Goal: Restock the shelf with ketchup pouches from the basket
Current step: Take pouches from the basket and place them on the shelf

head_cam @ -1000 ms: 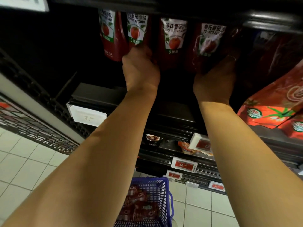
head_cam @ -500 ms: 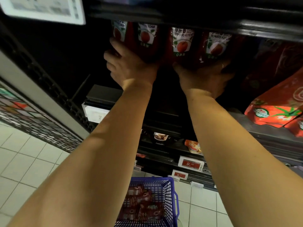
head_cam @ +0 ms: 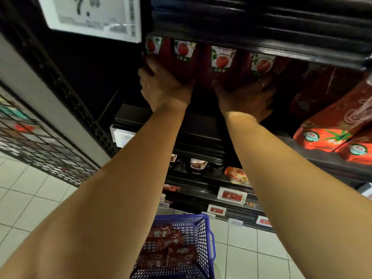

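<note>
Four red ketchup pouches (head_cam: 222,61) with tomato labels stand in a row on a dark shelf, just under the upper shelf edge (head_cam: 261,27). My left hand (head_cam: 163,89) grips the two left pouches (head_cam: 184,51) at their base, fingers wrapped round the outer left side. My right hand (head_cam: 245,95), a ring on one finger, holds the two right pouches from below with thumb and fingers curled round them. On the floor below stands the purple basket (head_cam: 202,238), with several more ketchup pouches (head_cam: 169,246) inside.
A white price tag (head_cam: 90,15) hangs at top left. Large orange-red tomato pouches (head_cam: 332,127) lie on the shelf to the right. Lower shelves carry dark cups (head_cam: 198,165), an orange packet (head_cam: 235,175) and red price labels (head_cam: 231,196). A wire grid panel (head_cam: 40,141) stands at left.
My left hand slid left to the outer edge of the row and wrapped round it. My right hand shifted left under the right pouches. The view has moved closer.
</note>
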Available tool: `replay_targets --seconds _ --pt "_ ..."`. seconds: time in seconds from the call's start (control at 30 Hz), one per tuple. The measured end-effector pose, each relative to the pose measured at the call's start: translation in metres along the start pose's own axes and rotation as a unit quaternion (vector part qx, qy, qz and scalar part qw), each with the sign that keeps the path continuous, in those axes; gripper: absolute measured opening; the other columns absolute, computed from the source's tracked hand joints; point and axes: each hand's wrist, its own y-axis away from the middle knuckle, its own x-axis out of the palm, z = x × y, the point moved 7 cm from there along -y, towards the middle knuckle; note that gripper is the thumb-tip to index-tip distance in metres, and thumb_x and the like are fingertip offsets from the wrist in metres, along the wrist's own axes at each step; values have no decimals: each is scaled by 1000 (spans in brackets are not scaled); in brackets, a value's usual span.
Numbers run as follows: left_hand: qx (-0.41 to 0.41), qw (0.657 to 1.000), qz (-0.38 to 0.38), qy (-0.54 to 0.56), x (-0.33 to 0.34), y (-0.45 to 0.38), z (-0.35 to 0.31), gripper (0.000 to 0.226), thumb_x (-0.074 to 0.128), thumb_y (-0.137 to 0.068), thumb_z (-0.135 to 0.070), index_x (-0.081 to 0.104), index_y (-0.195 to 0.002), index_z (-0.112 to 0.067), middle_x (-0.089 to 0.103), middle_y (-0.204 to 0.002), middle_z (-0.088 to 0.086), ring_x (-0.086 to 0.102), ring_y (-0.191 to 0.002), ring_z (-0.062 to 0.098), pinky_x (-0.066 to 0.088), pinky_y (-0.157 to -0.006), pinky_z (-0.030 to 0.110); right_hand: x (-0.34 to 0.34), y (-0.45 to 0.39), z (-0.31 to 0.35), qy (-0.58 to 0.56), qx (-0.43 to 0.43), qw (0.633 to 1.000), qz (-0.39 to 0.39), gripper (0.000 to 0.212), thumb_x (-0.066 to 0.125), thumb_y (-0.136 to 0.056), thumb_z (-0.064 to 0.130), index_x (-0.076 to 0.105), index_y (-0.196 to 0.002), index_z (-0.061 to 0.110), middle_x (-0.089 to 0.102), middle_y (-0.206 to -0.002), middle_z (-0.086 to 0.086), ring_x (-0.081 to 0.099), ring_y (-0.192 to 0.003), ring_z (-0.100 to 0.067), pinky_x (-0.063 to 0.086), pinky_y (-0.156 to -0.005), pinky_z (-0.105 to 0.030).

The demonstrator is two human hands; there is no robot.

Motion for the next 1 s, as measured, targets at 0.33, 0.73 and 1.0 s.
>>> replay_targets --seconds 0.33,0.73,1.0 --pt "215 965 121 86 -63 63 44 43 71 -88 -19 56 -129 -20 44 -136 3 55 -108 9 51 -92 15 -26 33 -22 61 -61 995 57 67 50 -93 42 38 -149 7 45 -150 -15 42 -137 -32 31 -116 -34" --pt "28 975 220 -18 -67 143 315 18 59 -85 -6 72 -96 -13 66 -92 -3 63 -84 10 45 -72 11 -37 145 -75 -138 -280 949 -35 36 61 -86 14 56 -95 49 66 -97 -1 64 -94 -21 51 -86 -45" --pt "-197 904 324 -196 -33 244 458 25 53 -95 -12 67 -115 -3 68 -119 16 64 -110 34 54 -92 42 84 223 -163 -76 -267 911 306 11 59 -81 11 62 -90 17 65 -90 -6 61 -82 -20 52 -77 -37"
